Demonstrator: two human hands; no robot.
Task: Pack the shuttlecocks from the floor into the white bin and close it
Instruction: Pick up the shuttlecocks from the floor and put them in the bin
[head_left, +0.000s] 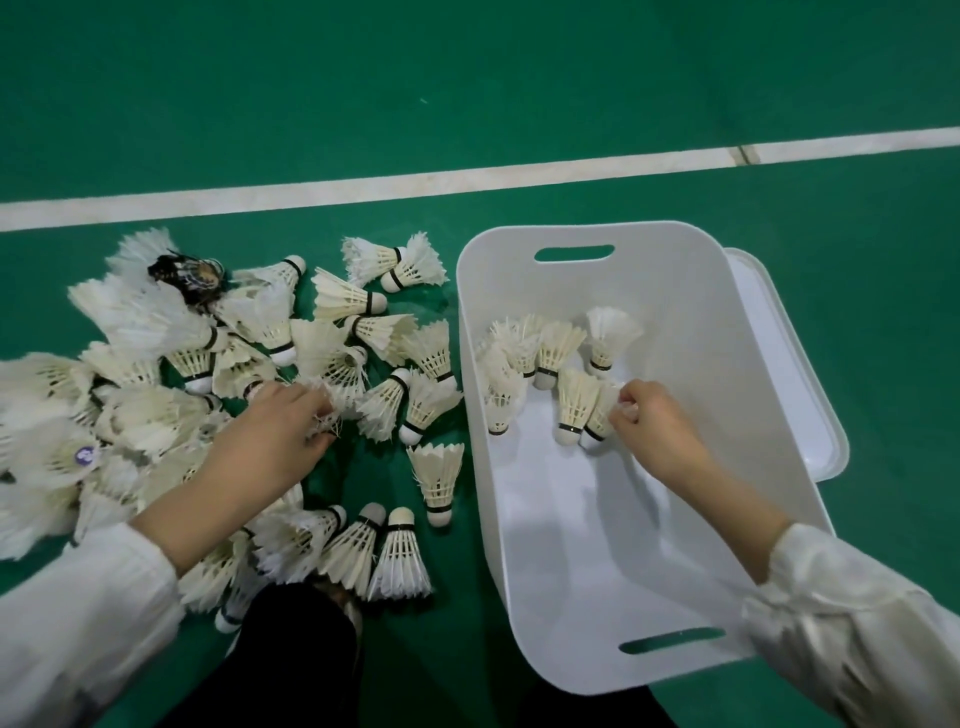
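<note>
Lid (789, 364) mostly hidden behind white bin (675, 280). Shuttlecock pile (130, 415) cut off at left edge. Left hand (260, 441) fingertips buried in feathers. Purple sticker (85, 456) unreadable.

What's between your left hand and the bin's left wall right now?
In the head view, a few loose shuttlecocks lie on the green floor between the left hand and the white bin's left wall; that stretch is not bare.
</note>
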